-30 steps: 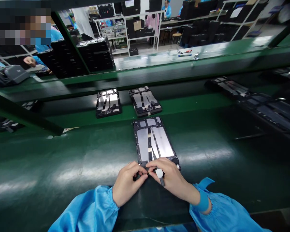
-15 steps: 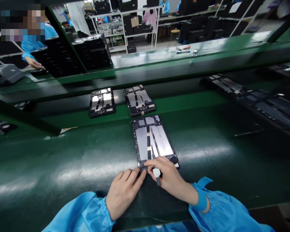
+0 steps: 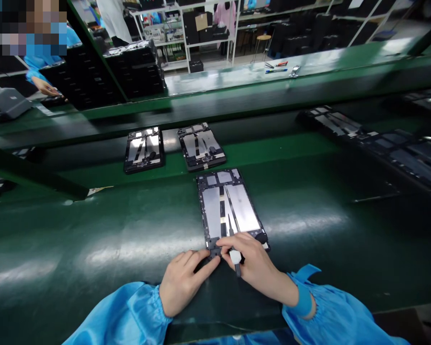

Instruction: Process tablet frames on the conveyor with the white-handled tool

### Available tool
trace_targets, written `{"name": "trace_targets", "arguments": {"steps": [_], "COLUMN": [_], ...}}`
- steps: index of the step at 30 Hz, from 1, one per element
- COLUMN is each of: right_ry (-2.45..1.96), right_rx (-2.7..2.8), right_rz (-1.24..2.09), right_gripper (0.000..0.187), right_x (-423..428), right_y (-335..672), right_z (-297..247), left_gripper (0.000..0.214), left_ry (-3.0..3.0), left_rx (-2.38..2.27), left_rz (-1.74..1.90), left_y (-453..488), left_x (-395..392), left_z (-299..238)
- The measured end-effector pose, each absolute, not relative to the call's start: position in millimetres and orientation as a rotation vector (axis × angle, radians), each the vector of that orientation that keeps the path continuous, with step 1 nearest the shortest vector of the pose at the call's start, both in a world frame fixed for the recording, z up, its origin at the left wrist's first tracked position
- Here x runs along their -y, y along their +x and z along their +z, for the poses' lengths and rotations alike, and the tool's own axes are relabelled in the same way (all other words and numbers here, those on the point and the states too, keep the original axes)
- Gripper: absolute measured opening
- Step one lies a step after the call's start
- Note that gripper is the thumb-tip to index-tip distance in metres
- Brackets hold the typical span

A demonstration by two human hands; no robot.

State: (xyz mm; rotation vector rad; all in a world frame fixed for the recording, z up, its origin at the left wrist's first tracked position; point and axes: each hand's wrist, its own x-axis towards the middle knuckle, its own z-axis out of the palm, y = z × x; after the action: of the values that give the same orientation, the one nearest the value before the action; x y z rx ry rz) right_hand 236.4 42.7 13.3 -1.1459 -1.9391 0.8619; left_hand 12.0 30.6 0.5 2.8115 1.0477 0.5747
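An opened tablet (image 3: 211, 203) lies on the green bench, its pale metal plates and dark ribbon cables exposed. My left hand (image 3: 183, 280) is at its near-left corner, thumb and fingertips gripping the near edge. A slim dark tool (image 3: 231, 225) with a pointed tip and a white piece on its shaft sits in my right hand (image 3: 251, 256). Its tip points away from me, over the middle of the tablet. The thumb and forefinger of that hand meet at the tablet's near end, close to my left thumb. Whatever small part lies under these fingertips is hidden.
Two more opened tablets (image 3: 144, 149) (image 3: 201, 146) lie beyond, with others (image 3: 335, 120) at the right. A green post (image 3: 36, 170) slants in from the left. Black trays (image 3: 134, 69) are stacked on the far shelf, near a co-worker's hand (image 3: 46, 87). Pliers (image 3: 276, 64) lie there too.
The view has shifted slightly, so the far tablets sit a little further left. Both hands stay at the tablet's near end, and my left thumb and forefinger have edged a little further onto its corner.
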Motion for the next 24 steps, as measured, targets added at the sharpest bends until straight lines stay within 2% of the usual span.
{"name": "trace_targets", "arguments": {"steps": [5, 10, 16, 21, 24], "right_ry": [-1.150, -1.145, -1.145, -1.151, -1.167], "right_rx": [1.942, 1.947, 1.929, 1.917, 1.908], "right_rz": [0.870, 0.872, 0.866, 0.813, 0.747], "right_gripper": [0.026, 0.026, 0.023, 0.022, 0.022], "right_x": [-42, -42, -43, -42, -41], "right_y": [237, 238, 237, 238, 241], "right_z": [12, 11, 17, 18, 11], "left_gripper": [0.030, 0.033, 0.022, 0.026, 0.028], "left_ry": [2.756, 2.842, 2.425, 2.264, 2.314], "left_rx": [-1.078, -1.055, -1.118, -1.145, -1.173], "left_rz": [0.644, 0.635, 0.772, 0.740, 0.590], "left_y": [14, 14, 21, 33, 39], "left_x": [-32, -33, -37, -45, -48], "left_z": [3, 4, 14, 12, 5]}}
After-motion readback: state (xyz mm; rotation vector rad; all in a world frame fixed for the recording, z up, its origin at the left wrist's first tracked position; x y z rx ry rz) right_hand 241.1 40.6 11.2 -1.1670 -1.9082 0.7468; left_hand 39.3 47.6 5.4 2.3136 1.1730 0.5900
